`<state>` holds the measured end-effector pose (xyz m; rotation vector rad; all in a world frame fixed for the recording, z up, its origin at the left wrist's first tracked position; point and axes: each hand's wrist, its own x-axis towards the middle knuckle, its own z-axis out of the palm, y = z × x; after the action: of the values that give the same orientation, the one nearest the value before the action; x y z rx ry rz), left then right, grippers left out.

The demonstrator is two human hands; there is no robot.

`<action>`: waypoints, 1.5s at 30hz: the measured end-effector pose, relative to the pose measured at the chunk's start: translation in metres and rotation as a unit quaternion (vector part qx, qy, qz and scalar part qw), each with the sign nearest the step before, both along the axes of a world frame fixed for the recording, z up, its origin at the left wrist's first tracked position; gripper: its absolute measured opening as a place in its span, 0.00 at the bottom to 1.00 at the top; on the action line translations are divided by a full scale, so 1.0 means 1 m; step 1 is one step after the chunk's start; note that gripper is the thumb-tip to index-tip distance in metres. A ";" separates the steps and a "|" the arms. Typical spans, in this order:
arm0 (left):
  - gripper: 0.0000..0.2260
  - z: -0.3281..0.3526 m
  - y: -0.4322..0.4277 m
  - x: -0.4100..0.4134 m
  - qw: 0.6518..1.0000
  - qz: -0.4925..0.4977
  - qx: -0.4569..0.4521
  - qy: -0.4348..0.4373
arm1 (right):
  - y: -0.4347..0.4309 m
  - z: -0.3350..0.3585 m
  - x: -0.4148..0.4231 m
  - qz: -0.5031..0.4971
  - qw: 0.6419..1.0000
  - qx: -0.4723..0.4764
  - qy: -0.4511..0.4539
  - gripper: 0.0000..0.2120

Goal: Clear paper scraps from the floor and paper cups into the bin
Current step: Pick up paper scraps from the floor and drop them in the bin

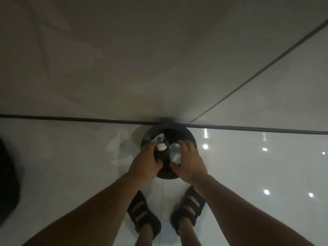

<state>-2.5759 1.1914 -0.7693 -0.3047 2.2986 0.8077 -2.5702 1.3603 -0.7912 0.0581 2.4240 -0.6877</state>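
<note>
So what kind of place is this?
Probably indoors, a room or hallway I can't name. The shiny floor has big pale tiles with dark seams, lights mirror in it as bright spots, and a small black bin stands on it.

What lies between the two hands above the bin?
Head view: the bin and its dark opening, with a crumpled white paper scrap beside the left hand and a paler grey piece against the right hand.
</note>
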 end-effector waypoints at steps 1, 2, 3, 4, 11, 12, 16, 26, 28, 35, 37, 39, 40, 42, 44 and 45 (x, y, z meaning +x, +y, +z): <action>0.30 0.000 -0.002 0.004 1.000 -0.007 -0.007 -0.009 | 0.003 0.000 0.004 0.000 1.000 0.004 0.003 0.38; 0.30 0.004 -0.004 0.009 1.000 -0.011 -0.012 -0.017 | 0.006 0.002 0.008 0.001 1.000 0.010 0.002 0.38; 0.30 0.010 -0.005 0.014 0.999 -0.014 -0.015 -0.024 | 0.010 0.007 0.013 0.004 1.000 0.015 -0.001 0.38; 0.30 0.017 -0.007 0.018 0.999 -0.015 -0.016 -0.030 | 0.015 0.014 0.017 0.005 1.000 0.017 -0.004 0.37; 0.28 0.104 0.008 0.005 0.998 -0.047 -0.030 0.005 | 0.044 0.091 0.023 -0.034 0.998 0.028 0.034 0.39; 0.29 0.118 0.014 0.000 0.997 -0.062 -0.033 0.015 | 0.047 0.106 0.024 -0.044 0.998 0.033 0.041 0.40; 0.31 0.184 0.038 -0.014 0.988 -0.139 -0.032 0.061 | 0.058 0.176 0.034 -0.092 0.992 0.059 0.061 0.42; 0.31 0.387 0.091 0.011 0.937 -0.319 0.017 0.141 | 0.076 0.407 0.126 -0.257 0.954 0.098 0.121 0.40; 0.31 0.416 0.107 0.021 0.924 -0.348 0.023 0.154 | 0.083 0.440 0.145 -0.283 0.943 0.109 0.137 0.40; 0.31 0.477 0.178 0.085 0.876 -0.445 0.049 0.181 | 0.128 0.500 0.229 -0.380 0.897 0.148 0.168 0.39; 0.31 0.487 0.205 0.107 0.859 -0.473 0.059 0.187 | 0.148 0.507 0.260 -0.408 0.884 0.156 0.164 0.39; 0.31 0.497 0.236 0.133 0.841 -0.501 0.063 0.196 | 0.172 0.511 0.295 -0.433 0.872 0.166 0.156 0.39; 0.31 0.502 0.254 0.147 0.832 -0.513 0.065 0.201 | 0.184 0.513 0.314 -0.446 0.866 0.170 0.152 0.39; 0.31 0.511 0.291 0.178 0.814 -0.537 0.072 0.208 | 0.212 0.517 0.354 -0.469 0.853 0.179 0.142 0.39; 0.31 0.518 0.329 0.215 0.796 -0.561 0.078 0.214 | 0.241 0.521 0.394 -0.494 0.838 0.186 0.138 0.38; 0.31 0.520 0.348 0.233 0.786 -0.573 0.079 0.217 | 0.255 0.523 0.414 -0.508 0.829 0.187 0.138 0.38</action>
<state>-2.3426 1.5395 -0.2490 1.3734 2.1913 0.3959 -2.1563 1.6156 -0.2685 1.5945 2.6524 -0.6387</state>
